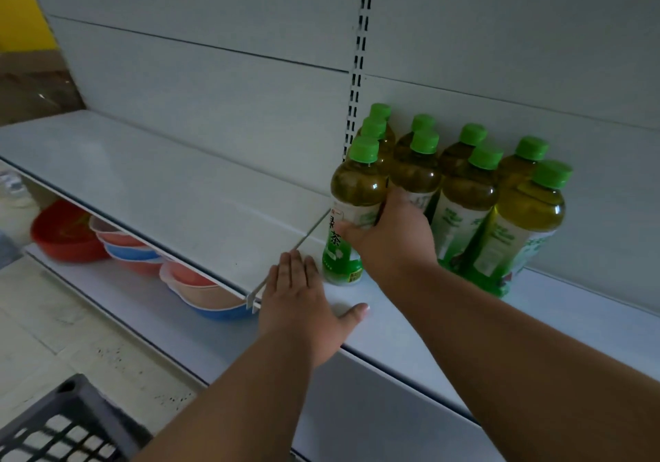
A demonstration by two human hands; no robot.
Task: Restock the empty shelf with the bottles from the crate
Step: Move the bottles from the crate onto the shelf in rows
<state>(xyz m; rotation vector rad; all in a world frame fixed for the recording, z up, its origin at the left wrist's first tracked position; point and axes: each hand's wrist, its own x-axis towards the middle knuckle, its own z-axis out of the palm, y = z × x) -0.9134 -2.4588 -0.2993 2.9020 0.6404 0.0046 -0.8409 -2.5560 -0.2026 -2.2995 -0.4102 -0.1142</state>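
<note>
Several green-capped tea bottles stand in rows on the white shelf (385, 322), against its back panel. My right hand (393, 236) grips the frontmost left bottle (351, 211) around its label; the bottle stands upright on the shelf. My left hand (303, 301) lies flat on the shelf just left of that bottle, fingers straight and thumb spread, holding nothing. A corner of the dark grey crate (60, 426) shows at the bottom left; what it holds is out of view.
The adjoining shelf section (150, 176) stretches to the left, with a thin divider (285, 258) between the sections. Below it, a lower shelf holds red, blue and pink plastic basins (135, 251). A pale tiled floor lies at the lower left.
</note>
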